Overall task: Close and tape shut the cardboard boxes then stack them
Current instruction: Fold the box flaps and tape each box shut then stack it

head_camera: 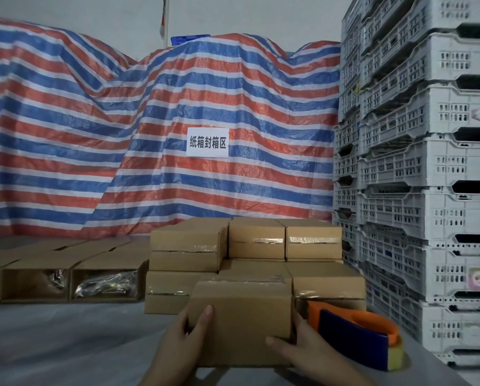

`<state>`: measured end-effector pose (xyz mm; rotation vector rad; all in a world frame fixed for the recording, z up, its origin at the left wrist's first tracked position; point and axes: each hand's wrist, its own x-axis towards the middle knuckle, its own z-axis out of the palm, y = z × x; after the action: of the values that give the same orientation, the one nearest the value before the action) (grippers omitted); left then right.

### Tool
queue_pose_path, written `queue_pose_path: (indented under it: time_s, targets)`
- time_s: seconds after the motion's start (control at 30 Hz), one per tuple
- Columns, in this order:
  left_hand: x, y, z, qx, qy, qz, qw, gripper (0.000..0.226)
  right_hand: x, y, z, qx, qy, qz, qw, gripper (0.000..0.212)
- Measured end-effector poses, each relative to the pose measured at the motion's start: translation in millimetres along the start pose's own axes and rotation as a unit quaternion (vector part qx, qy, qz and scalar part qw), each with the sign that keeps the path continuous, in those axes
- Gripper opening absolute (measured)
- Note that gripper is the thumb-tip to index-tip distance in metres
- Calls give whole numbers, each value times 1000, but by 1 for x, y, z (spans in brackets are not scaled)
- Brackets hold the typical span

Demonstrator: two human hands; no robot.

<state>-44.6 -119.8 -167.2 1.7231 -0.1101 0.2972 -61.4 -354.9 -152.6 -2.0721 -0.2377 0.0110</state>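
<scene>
Both hands clasp a closed brown cardboard box (pixel 243 321) at 6 o'clock over the grey bench (pixel 66 344): the left hand (pixel 181 337) curls round its left side, thumb on top, and the right hand (pixel 300 348) curls round its right side, thumb across the near edge. Just beyond it at 12 o'clock sits a stack of taped brown cardboard boxes (pixel 256 240), with an orange-and-blue tape dispenser (pixel 355 334) at 3 o'clock and open brown cardboard boxes (pixel 69 280) at 9 o'clock.
</scene>
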Motion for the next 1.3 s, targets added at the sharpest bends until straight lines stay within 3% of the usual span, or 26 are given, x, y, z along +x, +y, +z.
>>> queue_pose_path:
  time_s: [0.17,0.3,0.47,0.57,0.63,0.73,0.83,0.93,1.07,1.17,1.3]
  targets:
    - [4,18,10,-54,56,-1,997,44,4,6,-1,78,79,-20,994,84]
    - [17,46,21,-42,56,48,996,59,9,-2,-16,129,152,-68,978,76]
    - [40,76,30,-95,-2,125,988,86,25,-21,-41,148,225,-104,957,82]
    - [52,82,33,-87,-61,158,982,96,36,-31,-53,175,262,-113,942,104]
    - [60,82,34,-68,-101,180,976,94,43,-37,-59,192,275,-112,936,112]
    - [72,75,32,15,-153,210,966,112,54,-39,-62,183,278,-94,938,112]
    - [87,68,29,123,-144,223,956,127,66,-39,-61,175,269,-73,944,105]
    - [101,67,26,226,-100,249,936,117,78,-46,-66,178,251,-31,951,93]
    - [118,67,27,324,-36,254,911,82,91,-52,-71,165,185,14,969,78]
    - [126,69,31,444,41,291,846,61,100,-43,-66,115,204,28,972,74]
    - [139,74,34,528,121,328,774,57,106,-27,-63,-54,254,23,965,65]
